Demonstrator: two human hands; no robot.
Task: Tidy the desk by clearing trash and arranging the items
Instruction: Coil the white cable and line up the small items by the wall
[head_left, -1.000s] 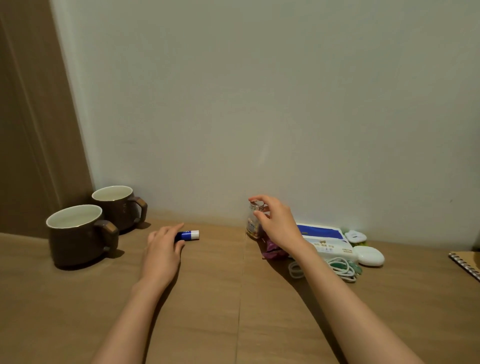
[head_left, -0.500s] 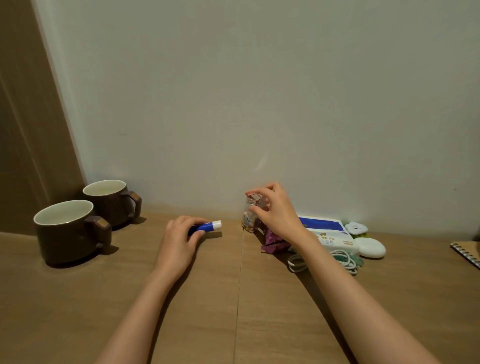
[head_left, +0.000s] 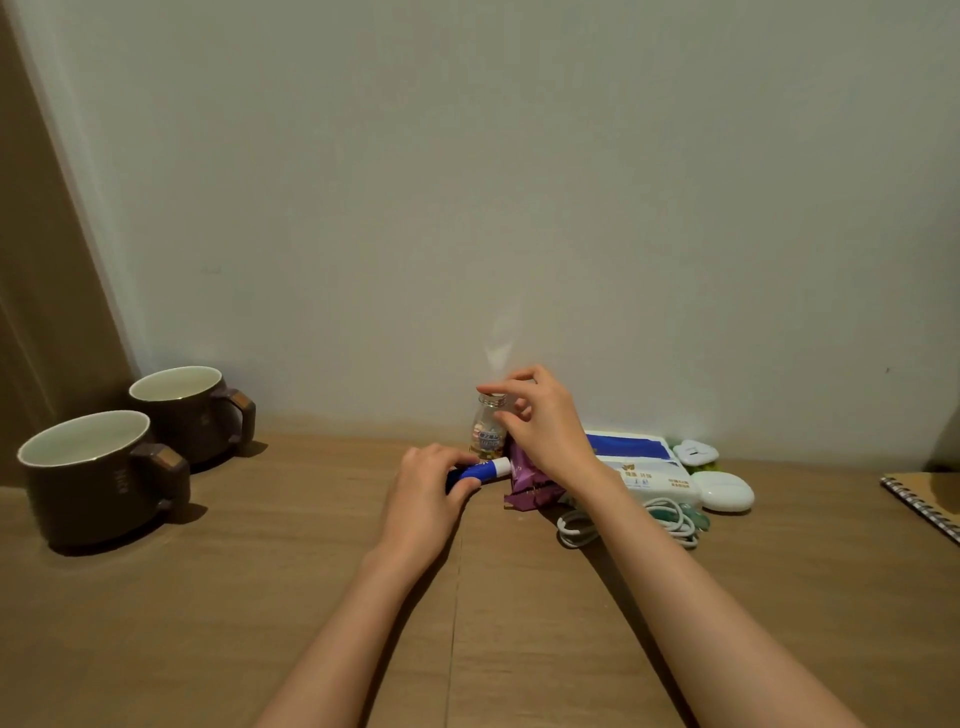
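Left hand lies on the bench, fingers clasping a blue tube; right hand hovers, fingers loosely spread, over a small bottle — label illegible.

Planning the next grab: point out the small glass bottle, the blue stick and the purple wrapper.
small glass bottle (head_left: 487, 434): head view, on its labelled body.
blue stick (head_left: 485, 470): head view, on the blue barrel near the white cap.
purple wrapper (head_left: 527, 486): head view, on its exposed front face.

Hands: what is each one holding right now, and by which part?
Left hand grips the blue stick by its blue body, white cap end exposed. Right hand fingers rest at the small bottle near its neck; firm grip unclear.
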